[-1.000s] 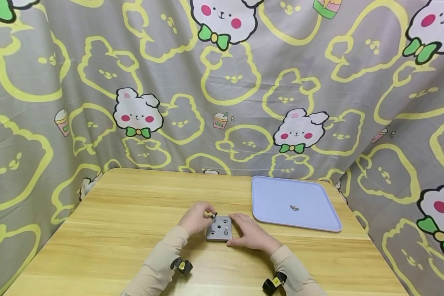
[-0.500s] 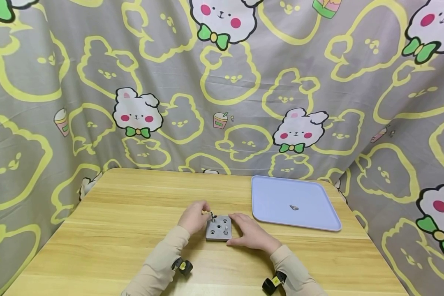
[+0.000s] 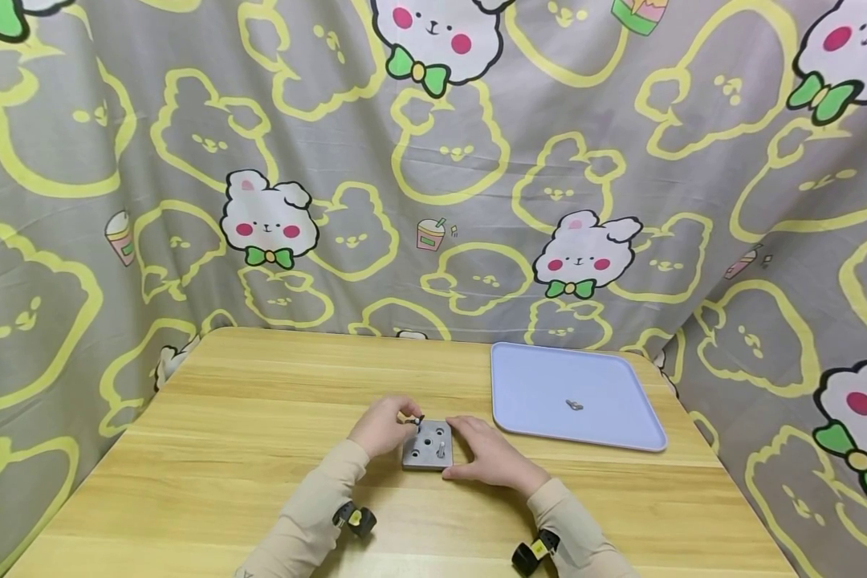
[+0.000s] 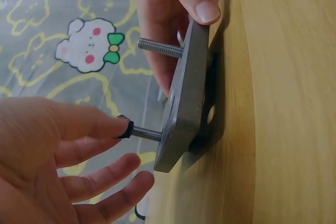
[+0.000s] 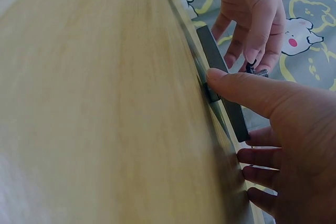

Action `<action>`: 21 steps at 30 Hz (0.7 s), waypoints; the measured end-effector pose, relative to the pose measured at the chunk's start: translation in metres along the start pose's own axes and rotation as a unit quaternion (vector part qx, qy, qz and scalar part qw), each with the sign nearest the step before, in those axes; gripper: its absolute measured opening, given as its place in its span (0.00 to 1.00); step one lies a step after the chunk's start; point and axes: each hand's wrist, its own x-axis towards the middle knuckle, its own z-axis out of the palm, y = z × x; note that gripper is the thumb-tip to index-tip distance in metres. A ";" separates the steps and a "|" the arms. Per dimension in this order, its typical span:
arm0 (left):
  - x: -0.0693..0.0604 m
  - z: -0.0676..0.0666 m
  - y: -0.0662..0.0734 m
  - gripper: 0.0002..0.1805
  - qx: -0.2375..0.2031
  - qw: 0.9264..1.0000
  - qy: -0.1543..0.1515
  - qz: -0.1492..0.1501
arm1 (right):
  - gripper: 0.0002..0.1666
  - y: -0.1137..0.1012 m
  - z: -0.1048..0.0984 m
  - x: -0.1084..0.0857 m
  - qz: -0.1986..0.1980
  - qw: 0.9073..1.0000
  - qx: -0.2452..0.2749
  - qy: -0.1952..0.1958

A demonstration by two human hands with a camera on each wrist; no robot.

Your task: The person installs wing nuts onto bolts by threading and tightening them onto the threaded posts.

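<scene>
From the head view, I saw the square metal plate [image 3: 428,461] lying on the wooden table [image 3: 274,417] between the hands. It looked rigid and fairly heavy, best steadied by its edges; the right hand [image 3: 493,456] held it so, thumb at the near right corner, fingers at the far one. Bare wood gave room leftward, while the lavender tray [image 3: 549,377], small metal parts [image 3: 574,405] in it, limited moves to the far right.

In the left wrist view, the left hand [image 4: 58,150] pinched a black fitting [image 4: 125,128] on one bolt [image 4: 147,132], other fingers apart; a second threaded bolt [image 4: 160,48] stood beyond. Such hard threads would probably give fingertips some bite.

In the right wrist view, the thumb pressed the plate's edge; fingers hid the fitting, so its fit was perhaps loose, but I couldn't tell.
</scene>
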 end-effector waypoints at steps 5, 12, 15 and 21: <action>0.001 0.001 -0.001 0.06 0.024 0.999 0.035 -0.006 | 0.56 0.000 -0.001 0.000 -0.001 1.000 0.001 0.000; 0.002 0.003 -0.003 0.07 0.050 0.996 0.077 -0.014 | 0.56 0.000 -0.001 0.000 -0.001 1.000 0.002 0.000; 0.002 0.002 -0.002 0.04 0.045 0.997 0.063 -0.001 | 0.56 -0.001 -0.001 0.000 0.000 1.000 0.003 -0.001; 0.000 0.000 -0.001 0.11 0.002 1.000 0.001 -0.002 | 0.55 -0.001 -0.001 0.000 0.001 1.000 0.003 -0.001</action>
